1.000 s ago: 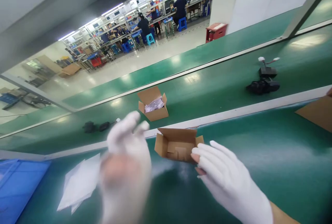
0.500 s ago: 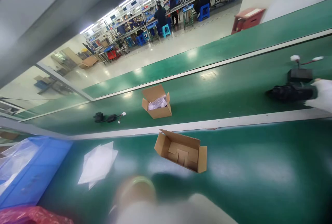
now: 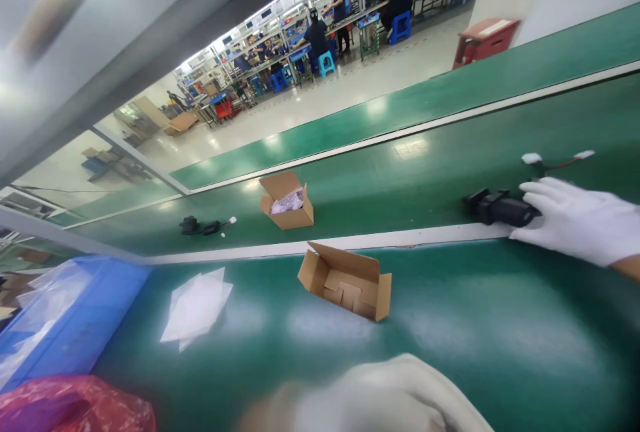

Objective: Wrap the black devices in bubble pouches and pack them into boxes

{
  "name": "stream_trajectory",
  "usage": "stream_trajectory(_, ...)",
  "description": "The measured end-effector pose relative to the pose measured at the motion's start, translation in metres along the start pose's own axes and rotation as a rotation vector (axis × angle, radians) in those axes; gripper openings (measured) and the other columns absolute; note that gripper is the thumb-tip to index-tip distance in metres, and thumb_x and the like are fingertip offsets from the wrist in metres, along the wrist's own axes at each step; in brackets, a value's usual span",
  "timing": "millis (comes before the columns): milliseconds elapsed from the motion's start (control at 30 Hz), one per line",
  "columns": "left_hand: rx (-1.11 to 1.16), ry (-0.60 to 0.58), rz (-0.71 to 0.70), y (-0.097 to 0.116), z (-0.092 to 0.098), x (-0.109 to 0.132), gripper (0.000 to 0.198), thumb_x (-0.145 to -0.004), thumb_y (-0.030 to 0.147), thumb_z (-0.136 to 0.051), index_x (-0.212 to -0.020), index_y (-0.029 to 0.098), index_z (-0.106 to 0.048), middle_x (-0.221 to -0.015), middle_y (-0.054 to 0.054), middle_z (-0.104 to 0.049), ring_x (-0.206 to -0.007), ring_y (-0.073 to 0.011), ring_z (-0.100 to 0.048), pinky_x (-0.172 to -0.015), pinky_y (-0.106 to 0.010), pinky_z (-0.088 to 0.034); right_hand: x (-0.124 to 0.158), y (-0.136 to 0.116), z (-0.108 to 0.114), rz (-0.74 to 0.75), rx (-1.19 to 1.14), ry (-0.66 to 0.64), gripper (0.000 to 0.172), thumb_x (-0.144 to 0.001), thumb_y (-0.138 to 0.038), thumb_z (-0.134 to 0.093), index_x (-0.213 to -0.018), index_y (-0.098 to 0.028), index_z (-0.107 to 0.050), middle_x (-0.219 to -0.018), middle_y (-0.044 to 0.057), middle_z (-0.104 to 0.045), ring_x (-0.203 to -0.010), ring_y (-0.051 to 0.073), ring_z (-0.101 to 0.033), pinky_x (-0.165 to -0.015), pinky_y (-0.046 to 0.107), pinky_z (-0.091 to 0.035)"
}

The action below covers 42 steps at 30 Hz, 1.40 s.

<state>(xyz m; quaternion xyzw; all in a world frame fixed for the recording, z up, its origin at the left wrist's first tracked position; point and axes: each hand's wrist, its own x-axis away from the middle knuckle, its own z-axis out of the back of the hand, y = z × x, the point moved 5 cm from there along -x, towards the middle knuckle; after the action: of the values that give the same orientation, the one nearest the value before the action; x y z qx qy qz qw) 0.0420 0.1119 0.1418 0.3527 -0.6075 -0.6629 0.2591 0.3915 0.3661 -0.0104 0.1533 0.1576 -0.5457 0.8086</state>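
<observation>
My right hand, in a white glove, is closed round a black cylindrical device at the right, over the conveyor's pale edge strip. White plugs on a short lead show just beyond the fingers. At the bottom, my left hand, also white-gloved, is blurred and cut off by the frame, its fingertips hidden. An open, empty cardboard box lies beyond it on the green bench. On the green belt behind stands another open carton with a bubble-wrapped item inside.
Farther left on the belt lies a similar black device with a lead. White sheets rest on the bench, beside a blue bin with clear plastic bags. A red plastic bag fills the lower-left corner. Across the aisle, several people sit at workbenches.
My right hand has come farther into view, bringing the black device left and nearer. My left hand has shifted right at the bottom. The carton on the belt has slid slightly left.
</observation>
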Motion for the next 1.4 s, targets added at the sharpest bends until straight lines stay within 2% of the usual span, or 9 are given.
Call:
stream_trajectory(167,-0.251,-0.092,0.012,-0.072,-0.036,0.010,0.050,-0.093,0.058,-0.033,-0.096,0.022,-0.067,-0.106,-0.008,-0.069,-0.099,-0.0214,-0.063,-0.084,-0.031,-0.050,0.070,-0.115,0.045,0.321,0.065,0.229,0.030,-0.083,-0.038,-0.063,-0.096,-0.012,-0.068,-0.127,0.013,-0.056,-0.113,0.024,-0.055,-0.076,0.033,-0.049)
stream_trajectory(300,-0.416,0.156,-0.073,-0.096,-0.045,0.023,0.033,-0.078,0.048,-0.065,-0.097,0.022,-0.066,-0.111,-0.009,-0.067,-0.101,-0.0235,-0.061,-0.088,-0.036,-0.048,0.136,-0.196,0.063,0.305,-0.036,0.307,0.013,-0.081,-0.026,-0.063,-0.086,-0.015,-0.067,-0.127,0.016,-0.056,-0.119,0.032,-0.051,-0.078,0.041,-0.053)
stream_trajectory(467,-0.629,0.246,0.003,-0.112,-0.045,0.027,0.034,-0.072,0.028,-0.067,-0.104,0.019,-0.061,-0.112,-0.011,-0.064,-0.107,-0.0275,-0.056,-0.095,-0.044,-0.046,0.189,-0.257,0.087,0.440,-0.288,0.217,0.029,-0.086,-0.028,-0.054,-0.107,-0.009,-0.063,-0.131,0.018,-0.052,-0.122,0.033,-0.049,-0.084,0.047,-0.055)
stream_trajectory(633,-0.911,0.225,0.347,-0.129,-0.044,0.011,0.033,-0.080,0.037,-0.059,-0.105,0.016,-0.057,-0.111,-0.013,-0.060,-0.104,-0.0341,-0.055,-0.089,-0.053,-0.046,0.155,-0.216,0.102,0.521,-0.241,0.257,0.036,-0.086,-0.003,-0.041,-0.113,-0.015,-0.062,-0.129,0.012,-0.055,-0.117,0.029,-0.053,-0.086,0.047,-0.054)
stream_trajectory(767,-1.046,0.125,0.616,-0.148,-0.062,-0.014,0.071,-0.074,0.065,-0.060,-0.119,0.010,-0.050,-0.106,-0.019,-0.057,-0.092,-0.0390,-0.058,-0.076,-0.054,-0.050,0.113,-0.179,0.057,0.620,-0.067,0.049,0.068,-0.078,0.005,-0.035,-0.134,-0.028,-0.052,-0.145,0.002,-0.039,-0.124,0.035,-0.046,-0.076,0.048,-0.055)
stream_trajectory(867,-1.101,0.084,0.715,-0.165,-0.070,-0.030,0.081,-0.071,0.060,-0.067,-0.126,0.006,-0.044,-0.109,-0.023,-0.055,-0.093,-0.0381,-0.060,-0.076,-0.049,-0.051,0.106,-0.174,0.025,0.653,-0.114,-0.097,0.046,-0.088,-0.009,-0.042,-0.126,-0.025,-0.060,-0.148,0.003,-0.034,-0.128,0.035,-0.042,-0.079,0.049,-0.055)
stream_trajectory(1000,-1.070,-0.002,0.662,-0.181,-0.063,-0.039,0.068,-0.066,0.053,-0.068,-0.115,0.009,-0.051,-0.107,-0.020,-0.057,-0.089,-0.0357,-0.062,-0.074,-0.046,-0.053,0.108,-0.173,0.021,0.494,-0.271,-0.035,0.041,-0.095,-0.010,-0.034,-0.123,-0.019,-0.062,-0.147,0.008,-0.035,-0.127,0.027,-0.045,-0.087,0.044,-0.054)
stream_trajectory(1167,-0.647,-0.027,0.530,-0.168,-0.045,-0.019,0.054,-0.060,0.054,-0.071,-0.100,0.022,-0.056,-0.089,-0.005,-0.062,-0.079,-0.0248,-0.060,-0.069,-0.036,-0.051,0.113,-0.180,0.032,0.489,-0.433,-0.062,0.038,-0.091,-0.010,-0.037,-0.112,-0.020,-0.067,-0.146,0.011,-0.037,-0.120,0.028,-0.052,-0.087,0.046,-0.054)
stream_trajectory(1400,0.170,0.402,0.413,-0.156,-0.023,0.037,0.054,-0.068,0.034,-0.075,-0.112,0.016,-0.052,-0.111,-0.009,-0.058,-0.082,-0.0139,-0.058,-0.071,-0.026,-0.048,0.161,-0.245,0.064,0.205,-0.805,0.001,0.050,-0.090,-0.009,-0.037,-0.138,-0.022,-0.042,-0.111,0.007,-0.064,-0.090,0.015,-0.066,-0.074,0.024,-0.058)
